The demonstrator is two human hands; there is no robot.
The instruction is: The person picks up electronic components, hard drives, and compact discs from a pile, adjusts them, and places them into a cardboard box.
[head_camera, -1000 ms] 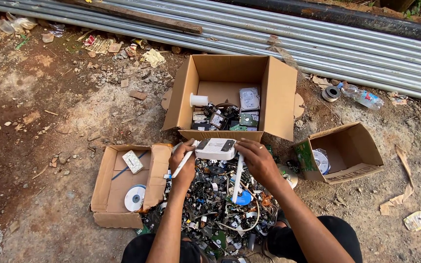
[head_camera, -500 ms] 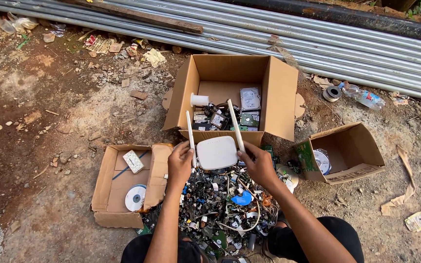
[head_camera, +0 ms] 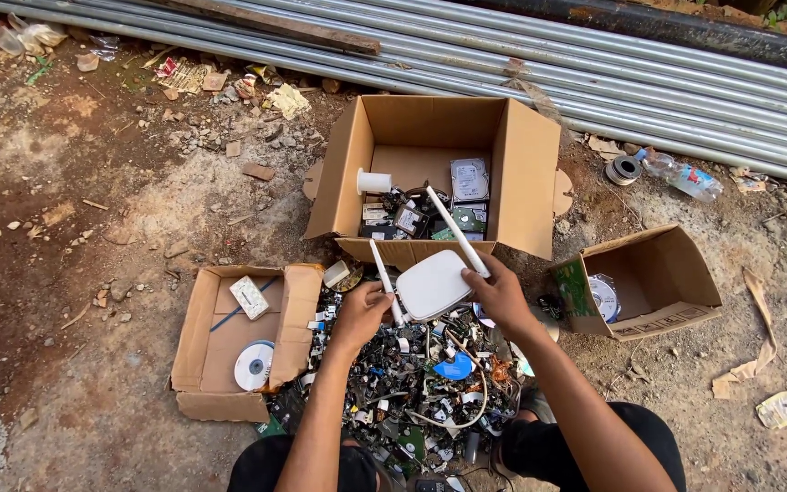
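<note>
Holding white router (head_camera: 433, 285) over seemingly dirt ground (head_camera: 120, 182).

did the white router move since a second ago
Yes. The white router, held by the left hand and right hand, was flipped over, its antennas now pointing up toward the big cardboard box.

White router (head_camera: 434, 284) now flipped underside-up; antennas (head_camera: 455, 230) raised toward the big box (head_camera: 526, 173).

Counted on the dirt ground:

Three open cardboard boxes: a large one (head_camera: 526, 173), a flat one (head_camera: 198, 351), a tilted one (head_camera: 676, 273). One white router (head_camera: 433, 285) with two antennas. Two hands. Two loose discs: (head_camera: 254, 364) and (head_camera: 605, 298). One plastic bottle (head_camera: 682, 177).
</note>
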